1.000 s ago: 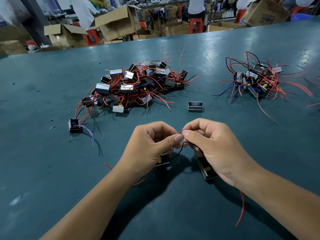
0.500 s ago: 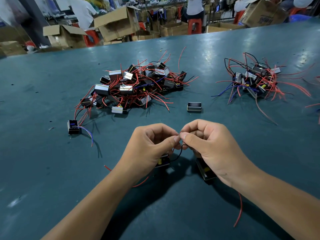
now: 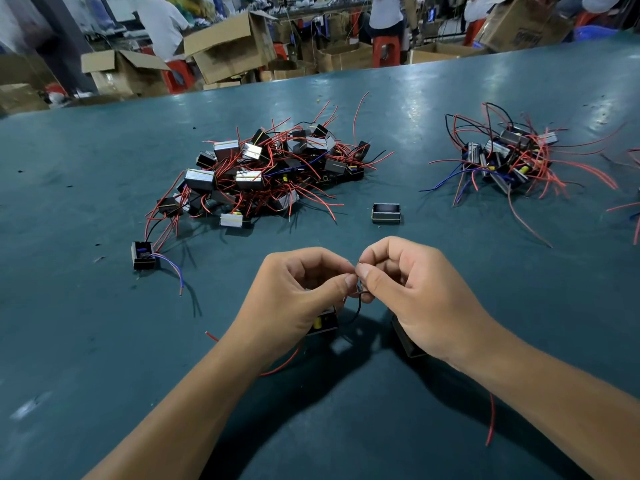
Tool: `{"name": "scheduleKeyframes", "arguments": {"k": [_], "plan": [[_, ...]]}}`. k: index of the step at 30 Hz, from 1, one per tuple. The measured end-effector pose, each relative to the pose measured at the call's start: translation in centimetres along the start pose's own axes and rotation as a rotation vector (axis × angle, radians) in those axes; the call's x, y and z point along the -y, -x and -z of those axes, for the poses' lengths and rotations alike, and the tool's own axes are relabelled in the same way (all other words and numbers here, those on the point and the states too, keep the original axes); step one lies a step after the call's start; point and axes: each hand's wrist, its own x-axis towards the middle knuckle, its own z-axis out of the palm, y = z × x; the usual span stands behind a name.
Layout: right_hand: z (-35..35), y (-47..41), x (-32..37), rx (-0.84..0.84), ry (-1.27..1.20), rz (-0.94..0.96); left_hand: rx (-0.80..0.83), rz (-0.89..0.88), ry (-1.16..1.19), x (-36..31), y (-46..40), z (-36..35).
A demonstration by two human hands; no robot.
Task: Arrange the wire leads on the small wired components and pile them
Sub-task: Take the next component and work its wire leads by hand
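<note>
Low centre of the frame: left hand (image 3: 294, 299) and right hand (image 3: 419, 299) brought together above the dark green table (image 3: 86, 341), thumbs and forefingers touching tip to tip, each pair pinched on thin wire ends where a black lead (image 3: 360, 308) rises between them. Other fingers of both hands curled in. Under the left palm, a small black component (image 3: 325, 323) with a yellow part, mostly hidden, with a red lead (image 3: 280, 367) curving out below the wrist. Under the right palm, a second dark component (image 3: 407, 341), only an edge showing; whether held or merely lying on the table, cannot tell. Further down at lower right, beside the right forearm, a loose red wire (image 3: 491, 420). Centre left, a large pile (image 3: 263, 174) of components tangled in red leads. Upper right, well apart from it, a smaller pile (image 3: 509, 157) with red, black and blue leads. Between the two piles, one lone empty case (image 3: 386, 213). Left of the hands, a single component (image 3: 142, 255) with a blue lead. Beyond the far table edge, open cardboard boxes (image 3: 228, 46), red stools and standing people.
</note>
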Motion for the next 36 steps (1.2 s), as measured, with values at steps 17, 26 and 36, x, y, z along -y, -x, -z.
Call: {"name": "scheduleKeyframes", "arguments": {"k": [17,26,36], "plan": [[0.21,0.07,0.15,-0.054,0.063,0.004,-0.048,-0.036,-0.05,0.53,-0.27,0.1],[0.26,0.05,0.14,-0.068,0.087,0.003,-0.062,-0.046,-0.042,0.53,-0.22,-0.12],[0.34,-0.02,-0.09,-0.079,0.078,0.019,-0.075,-0.037,-0.035,0.6,-0.33,-0.14]]}}
